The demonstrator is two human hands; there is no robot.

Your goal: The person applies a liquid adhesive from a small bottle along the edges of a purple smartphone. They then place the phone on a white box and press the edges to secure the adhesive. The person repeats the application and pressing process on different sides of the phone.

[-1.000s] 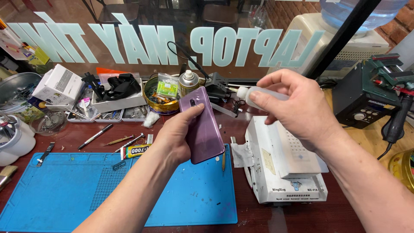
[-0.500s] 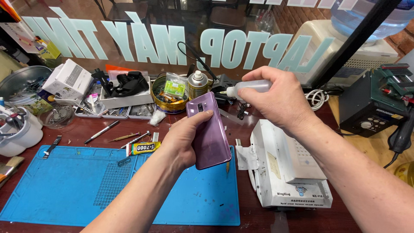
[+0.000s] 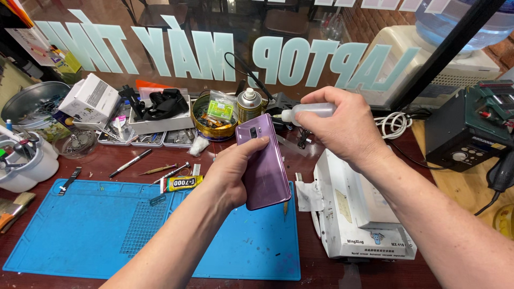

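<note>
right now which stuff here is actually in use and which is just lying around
In use:
left hand gripping purple phone
right hand holding small squeeze bottle

Lying about:
blue mat
glue tube
spray can
white machine

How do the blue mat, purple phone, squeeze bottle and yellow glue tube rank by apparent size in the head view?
1. Blue mat
2. Purple phone, in the left hand; held nearer the camera, so it looks enlarged
3. Squeeze bottle, mostly hidden in the right hand, and yellow glue tube: too close to rank
</note>
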